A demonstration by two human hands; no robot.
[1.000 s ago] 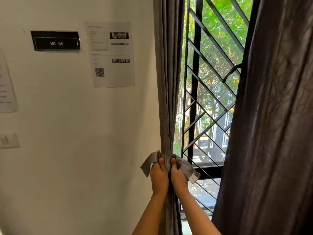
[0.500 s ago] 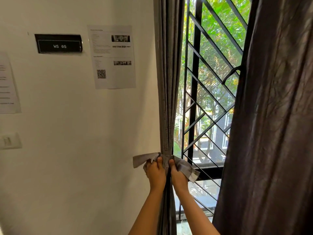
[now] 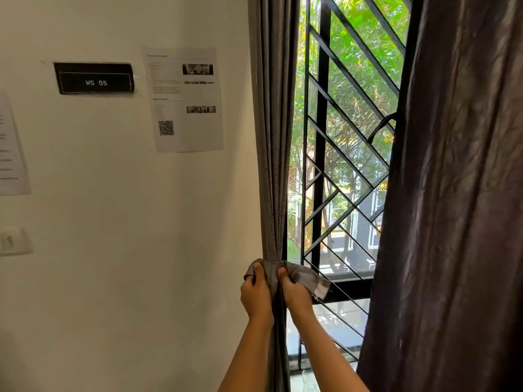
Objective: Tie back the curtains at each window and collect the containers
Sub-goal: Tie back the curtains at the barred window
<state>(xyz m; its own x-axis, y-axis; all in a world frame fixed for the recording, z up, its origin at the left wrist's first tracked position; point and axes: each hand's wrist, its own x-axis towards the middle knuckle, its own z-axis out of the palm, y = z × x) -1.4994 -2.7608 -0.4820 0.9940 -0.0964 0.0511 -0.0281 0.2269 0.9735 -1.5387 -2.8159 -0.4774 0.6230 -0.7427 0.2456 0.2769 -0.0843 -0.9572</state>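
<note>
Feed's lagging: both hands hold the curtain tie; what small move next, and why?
Probably cross the ends and pull snug: left hand and right hand each pinch an end of the tie around the gathered curtain; no knot shows.

Head view, facing window (image 3: 339,165) closely

A white wall (image 3: 113,278) is hung with a black sign (image 3: 94,79) and a sheet (image 3: 195,137), while daylight is let through a black window grille (image 3: 321,165).
</note>
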